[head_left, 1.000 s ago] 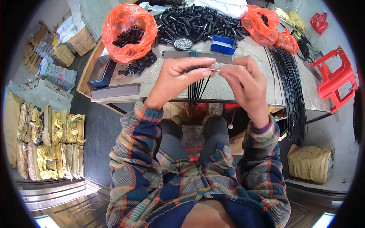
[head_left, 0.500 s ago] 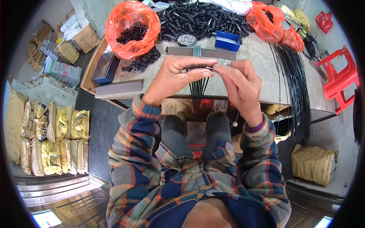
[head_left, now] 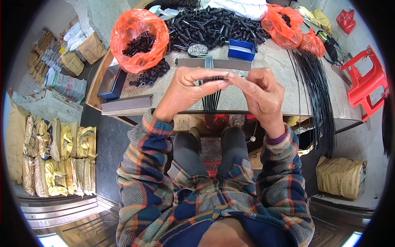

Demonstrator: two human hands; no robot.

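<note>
Left hand (head_left: 181, 88): our fingers pinch a row of small black ribbed pieces (head_left: 212, 79), nearer us than the long flat grey bar (head_left: 235, 64).
Right hand (head_left: 265, 92): our fingers bunch at the row's right end; we cannot tell what they grip.
Thin black rods (head_left: 211, 103): across the bar toward us.
Open blue rectangular box (head_left: 241, 51): just beyond the bar.

The left hand (head_left: 182, 87) partly hides the bundle of thin black rods (head_left: 210, 103).

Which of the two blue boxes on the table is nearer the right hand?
The bright blue box, right of the round dish; the other box stands at the left end of the table.
</note>
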